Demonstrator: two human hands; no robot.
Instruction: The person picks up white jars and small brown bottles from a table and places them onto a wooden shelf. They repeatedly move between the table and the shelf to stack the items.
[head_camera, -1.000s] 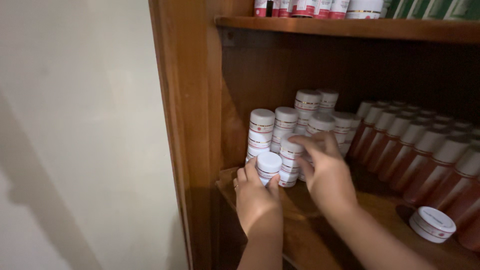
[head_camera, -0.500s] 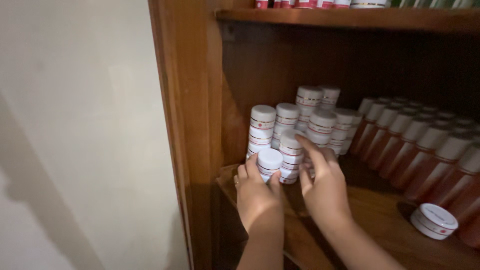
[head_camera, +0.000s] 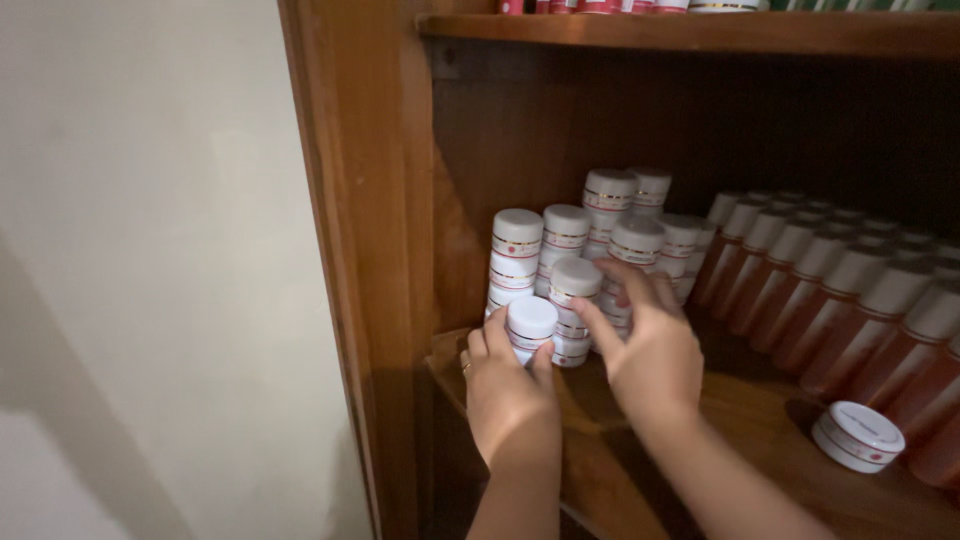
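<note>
Movement: since a second ago the right hand (head_camera: 650, 355) has slid down from the upper jars to the foot of the front stack, while the left hand (head_camera: 510, 395) has stayed on its jar; the camera has eased closer.
Cabinet: a dark, glossy wooden cabinet (head_camera: 350, 250) with a broad upright post, set against a plain pale wall (head_camera: 140, 250).
Shelf: a worn wooden shelf (head_camera: 760, 420) carrying all the stock; an upper shelf (head_camera: 700, 30) crosses above it.
Bottles: rows of tall, slim, amber-red bottles (head_camera: 850, 310) with white caps, smooth and translucent, filling the right side.
Stacks: short round white jars (head_camera: 565, 240) with red-banded labels, piled several high at the left rear.
Progress: most jars stand stacked already; one loose jar (head_camera: 857, 436) lies apart at the right front, not yet joined to the pile.
Left hand: fingers curled around a small white-lidded jar (head_camera: 531, 322), held at the base of the front stack, just beside it.
Right hand: fingers spread and bent against the lower jars of the stack; whether it grips one cannot be told in the dim light.
</note>
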